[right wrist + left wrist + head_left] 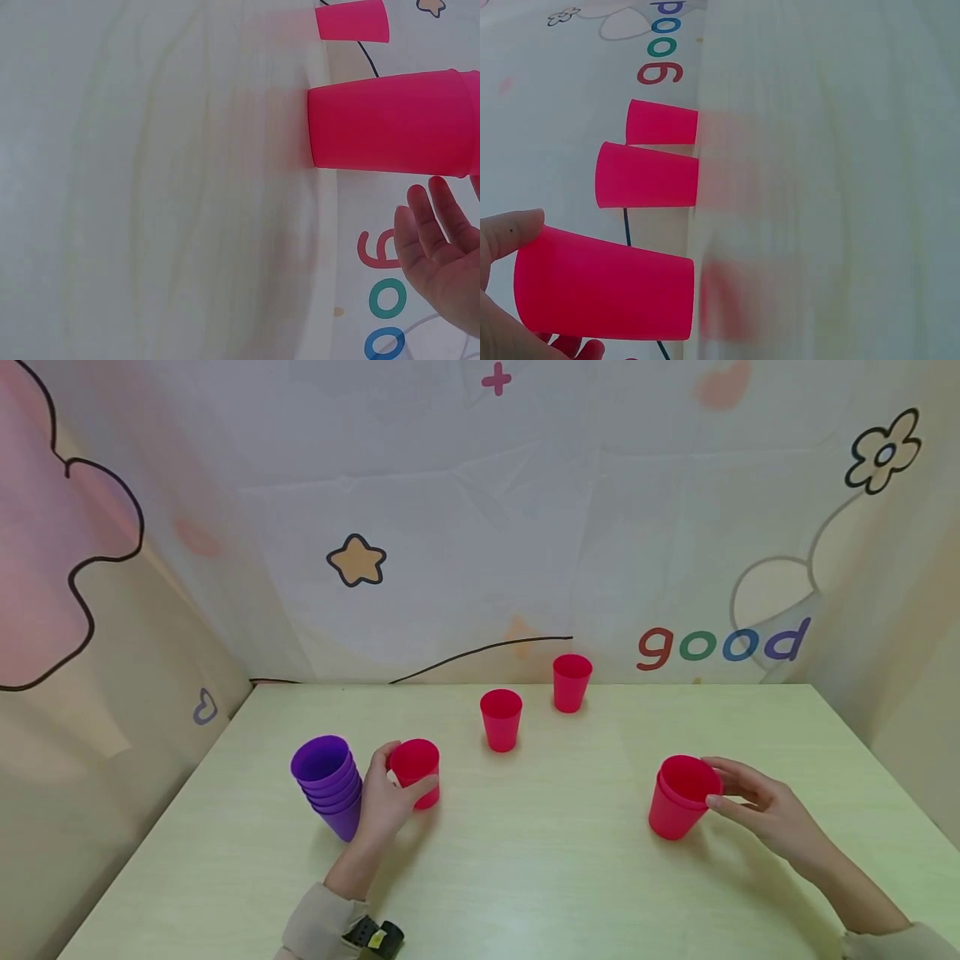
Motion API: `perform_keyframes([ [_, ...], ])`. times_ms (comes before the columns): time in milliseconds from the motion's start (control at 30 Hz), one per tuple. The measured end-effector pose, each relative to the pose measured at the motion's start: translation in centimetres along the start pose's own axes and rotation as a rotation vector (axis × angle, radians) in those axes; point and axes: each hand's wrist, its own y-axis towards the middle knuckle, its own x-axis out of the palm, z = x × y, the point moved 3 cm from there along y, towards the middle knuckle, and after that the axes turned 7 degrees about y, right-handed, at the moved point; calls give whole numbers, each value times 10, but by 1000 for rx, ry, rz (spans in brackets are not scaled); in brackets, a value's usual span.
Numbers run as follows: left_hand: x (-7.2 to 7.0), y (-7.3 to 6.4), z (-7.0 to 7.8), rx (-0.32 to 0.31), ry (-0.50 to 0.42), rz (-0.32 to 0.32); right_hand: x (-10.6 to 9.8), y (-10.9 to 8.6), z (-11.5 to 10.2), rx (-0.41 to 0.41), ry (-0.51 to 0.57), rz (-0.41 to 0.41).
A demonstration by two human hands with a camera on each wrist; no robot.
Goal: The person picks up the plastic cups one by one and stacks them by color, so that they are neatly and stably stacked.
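Observation:
My left hand (386, 797) grips a red cup (414, 763) near its rim, thumb on one side and fingers on the other. In the left wrist view that cup (607, 285) is upright, its base close over the tabletop. A stack of purple cups (330, 781) stands just left of this hand, tilted in the head view. At the right, my right hand (772, 814) pinches the rim of the upper of two nested red cups (675, 802) between thumb and fingertips. Its other fingers (427, 225) spread loosely beside the cups in the right wrist view.
Two single red cups stand upright farther back: one near the middle (501, 722), the other (572, 683) by the table's back edge. A printed cloth (480, 568) hangs behind the pale wooden table (525, 860). A dark watch-like band (375, 937) circles the left sleeve.

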Motion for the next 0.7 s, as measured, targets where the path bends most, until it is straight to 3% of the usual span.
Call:
perform_keyframes([
  [400,4,-2,15,27,-21,-31,0,0,0,4,-2,7],
  [700,16,-3,29,22,-64,-55,0,0,0,-2,7,7],
])
